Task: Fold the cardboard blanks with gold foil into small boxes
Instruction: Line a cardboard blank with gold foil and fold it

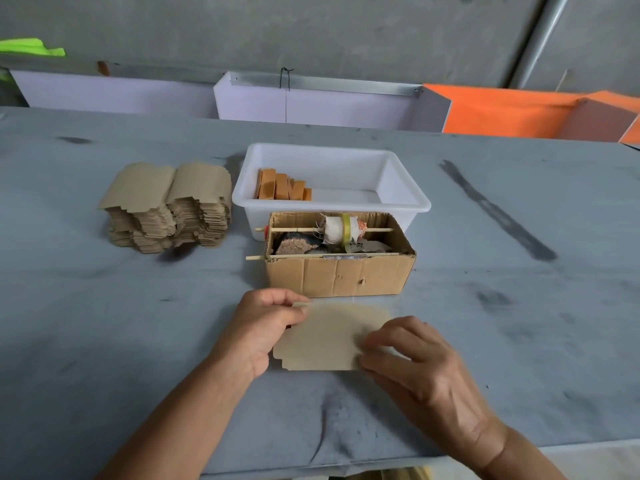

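A flat tan cardboard blank (pixel 325 336) lies plain side up on the grey table, just in front of me. My left hand (pixel 265 327) pinches its left edge between thumb and fingers. My right hand (pixel 408 355) holds its right side, with curled fingers over the lower right corner. A tall stack of more blanks (pixel 169 206) stands at the back left. Several folded orange-gold boxes (pixel 282 188) lean in a row inside a white plastic tub (pixel 405 202).
A brown carton (pixel 337 277) with two wooden sticks through it, a cloth roll and tape stands between the tub and my hands. Lilac and orange bins (pixel 502 110) line the table's far edge. The table's near edge (pixel 571 445) runs close to my wrists.
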The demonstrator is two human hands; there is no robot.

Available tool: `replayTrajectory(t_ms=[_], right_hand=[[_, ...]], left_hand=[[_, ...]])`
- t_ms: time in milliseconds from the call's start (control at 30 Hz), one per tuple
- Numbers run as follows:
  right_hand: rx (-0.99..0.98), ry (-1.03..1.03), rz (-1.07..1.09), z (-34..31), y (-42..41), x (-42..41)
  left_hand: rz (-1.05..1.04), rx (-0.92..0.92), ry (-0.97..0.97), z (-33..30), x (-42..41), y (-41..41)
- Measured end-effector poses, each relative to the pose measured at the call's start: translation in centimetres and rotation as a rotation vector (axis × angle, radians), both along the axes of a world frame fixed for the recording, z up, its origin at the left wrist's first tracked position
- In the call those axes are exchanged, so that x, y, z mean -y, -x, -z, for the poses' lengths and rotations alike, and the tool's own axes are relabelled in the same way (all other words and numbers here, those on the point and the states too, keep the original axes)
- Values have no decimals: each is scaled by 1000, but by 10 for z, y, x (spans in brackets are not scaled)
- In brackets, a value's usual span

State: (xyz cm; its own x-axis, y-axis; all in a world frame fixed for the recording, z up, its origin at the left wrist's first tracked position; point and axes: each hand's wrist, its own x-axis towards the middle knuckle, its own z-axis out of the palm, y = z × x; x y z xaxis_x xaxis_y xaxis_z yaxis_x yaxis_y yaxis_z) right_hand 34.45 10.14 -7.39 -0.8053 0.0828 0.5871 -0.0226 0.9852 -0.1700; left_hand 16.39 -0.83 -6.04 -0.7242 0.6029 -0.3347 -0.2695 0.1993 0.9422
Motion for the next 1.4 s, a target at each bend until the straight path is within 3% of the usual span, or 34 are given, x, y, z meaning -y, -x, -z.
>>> replayTrajectory(t_ms=[100, 133, 200, 233, 267, 367, 433, 567, 633, 867, 1233, 1400], right_hand=[[33, -65, 29, 4, 5, 2], [54, -67, 38, 5, 7, 3], [81, -45, 51, 8, 10, 4], [88, -25, 57, 8, 12, 4], [93, 0, 63, 9, 14, 5], [109, 85, 71, 12, 19, 6], [137, 148, 82, 13, 19, 6], [173, 281, 104, 12, 18, 6], [192, 315, 107, 11, 18, 7], [228, 393, 299, 18, 23, 14], [281, 657, 630, 10, 33, 14], [360, 698, 686, 5, 35, 10]], left_hand=[[-14, -97, 35, 1, -1, 1], [12, -266, 110, 3, 2, 1], [70, -845, 378, -2, 11, -4], [63, -1104, 418, 2, 17, -5], [90, -1233, 353, 2, 24, -9], [354, -1319, 162, 1, 43, -22], [506, -1423, 197, 6, 45, -26], [528, -1573, 239, 14, 38, -27], [523, -1566, 216, 20, 36, -26], [418, -1244, 273, 30, 28, -20], [240, -1205, 458, 39, 23, -18], [189, -1143, 464, 39, 24, -13]])
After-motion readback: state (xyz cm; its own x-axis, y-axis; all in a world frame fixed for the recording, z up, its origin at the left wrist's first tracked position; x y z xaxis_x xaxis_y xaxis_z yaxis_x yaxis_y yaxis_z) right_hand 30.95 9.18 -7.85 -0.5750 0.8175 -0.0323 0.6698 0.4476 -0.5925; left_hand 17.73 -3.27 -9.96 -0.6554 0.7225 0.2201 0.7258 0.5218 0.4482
